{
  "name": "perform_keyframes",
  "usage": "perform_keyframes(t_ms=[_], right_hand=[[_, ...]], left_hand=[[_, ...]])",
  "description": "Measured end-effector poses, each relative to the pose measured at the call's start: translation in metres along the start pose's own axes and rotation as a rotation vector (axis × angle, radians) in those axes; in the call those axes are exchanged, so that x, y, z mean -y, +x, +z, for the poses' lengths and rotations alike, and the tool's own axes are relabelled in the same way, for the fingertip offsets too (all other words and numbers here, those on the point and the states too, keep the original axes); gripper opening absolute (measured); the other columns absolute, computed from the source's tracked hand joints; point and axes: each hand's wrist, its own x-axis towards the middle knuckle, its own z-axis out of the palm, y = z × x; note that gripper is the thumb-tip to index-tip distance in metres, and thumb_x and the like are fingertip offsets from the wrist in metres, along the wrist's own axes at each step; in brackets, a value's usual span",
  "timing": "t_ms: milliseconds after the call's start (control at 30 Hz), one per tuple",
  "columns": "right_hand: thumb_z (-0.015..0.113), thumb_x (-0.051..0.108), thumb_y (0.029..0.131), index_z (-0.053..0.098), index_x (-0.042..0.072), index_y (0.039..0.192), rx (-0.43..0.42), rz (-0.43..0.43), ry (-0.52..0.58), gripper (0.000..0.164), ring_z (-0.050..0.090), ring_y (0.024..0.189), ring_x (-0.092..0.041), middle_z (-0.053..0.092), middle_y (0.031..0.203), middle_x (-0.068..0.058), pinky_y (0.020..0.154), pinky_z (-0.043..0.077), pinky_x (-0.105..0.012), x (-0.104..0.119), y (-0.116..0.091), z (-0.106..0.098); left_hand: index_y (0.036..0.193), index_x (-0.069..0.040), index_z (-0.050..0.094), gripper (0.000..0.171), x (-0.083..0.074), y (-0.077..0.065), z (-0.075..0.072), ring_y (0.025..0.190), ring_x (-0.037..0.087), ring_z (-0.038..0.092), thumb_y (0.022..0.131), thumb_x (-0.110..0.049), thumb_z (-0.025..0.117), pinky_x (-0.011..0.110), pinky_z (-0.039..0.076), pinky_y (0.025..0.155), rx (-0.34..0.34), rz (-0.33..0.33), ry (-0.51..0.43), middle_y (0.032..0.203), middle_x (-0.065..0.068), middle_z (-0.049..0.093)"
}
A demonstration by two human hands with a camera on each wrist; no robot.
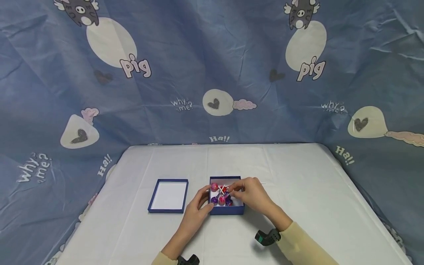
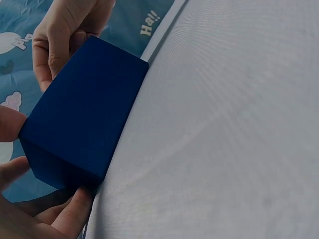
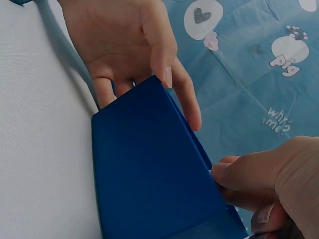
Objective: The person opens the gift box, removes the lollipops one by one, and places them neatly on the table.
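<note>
A: Where is the work going on?

B: Low in the frame, just right of centre. Round, shiny-wrapped red, pink and purple lollipops [image 1: 222, 201] with crossed white sticks [image 1: 221, 189] lie inside a square, dark-blue cardboard box [image 1: 227, 210] with a white interior, on the white cloth-covered bench [image 1: 126, 235].

A: And the fingers?

B: The bare left hand [image 1: 196, 212] has its fingers bent round the box's left side, thumb at the near corner. The bare right hand [image 1: 253, 193] reaches in from the right, thumb and fingers brought together, apparently pinching one lollipop's stick.

A: Which step would you call that?

B: Handling lollipops one by one within the box, I'd judge; whether this one is being placed or lifted, I can't tell.

A: What does the next move call for?

B: A steady box and a light pinch that won't snag the crossed sticks. The shallow, square blue lid [image 1: 165, 211] with a white inside lies well clear, left of the box.
</note>
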Motion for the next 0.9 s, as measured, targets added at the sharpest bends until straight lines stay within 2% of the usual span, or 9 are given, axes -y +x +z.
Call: perform_keyframes(t_ms=[200, 433, 700, 900], right_hand=[[0.079, 0.013, 0.088, 0.081, 0.016, 0.091, -0.004, 0.015, 0.027, 0.005, 0.060, 0.065, -0.010, 0.072, 0.083, 0.016, 0.052, 0.051, -0.026, 0.003, -0.001, -0.002], [0.078, 0.017, 0.089, 0.081, 0.015, 0.089, -0.007, -0.001, 0.010, 0.003, 0.061, 0.065, -0.009, 0.071, 0.082, 0.015, 0.053, 0.051, -0.026, 0.008, 0.002, -0.008], [0.078, 0.015, 0.088, 0.081, 0.017, 0.089, -0.014, -0.014, -0.021, 0.004, 0.057, 0.061, -0.013, 0.071, 0.080, 0.015, 0.050, 0.047, -0.026, 0.013, 0.004, -0.016], [0.078, 0.014, 0.088, 0.081, 0.022, 0.089, -0.044, -0.024, -0.047, 0.009, 0.052, 0.056, -0.010, 0.070, 0.080, 0.018, 0.048, 0.045, -0.026, 0.014, 0.004, -0.021]], left_hand=[[0.151, -0.015, 0.044, 0.058, 0.012, 0.002, 0.001, 0.138, 0.038, 0.044, 0.097, -0.004, 0.061, 0.048, 0.038, 0.113, -0.005, -0.015, 0.035, 0.149, 0.023, 0.045], [0.150, -0.016, 0.045, 0.057, -0.005, 0.000, 0.001, 0.136, 0.042, 0.045, 0.096, -0.003, 0.062, 0.052, 0.039, 0.111, 0.005, -0.024, 0.013, 0.148, 0.028, 0.044], [0.151, -0.017, 0.044, 0.059, 0.018, 0.007, 0.001, 0.137, 0.037, 0.046, 0.096, -0.007, 0.064, 0.046, 0.040, 0.112, -0.005, -0.010, 0.040, 0.149, 0.023, 0.045], [0.150, -0.019, 0.046, 0.058, 0.022, 0.007, -0.001, 0.135, 0.033, 0.048, 0.096, -0.011, 0.065, 0.041, 0.041, 0.111, -0.003, 0.004, 0.040, 0.147, 0.019, 0.049]])
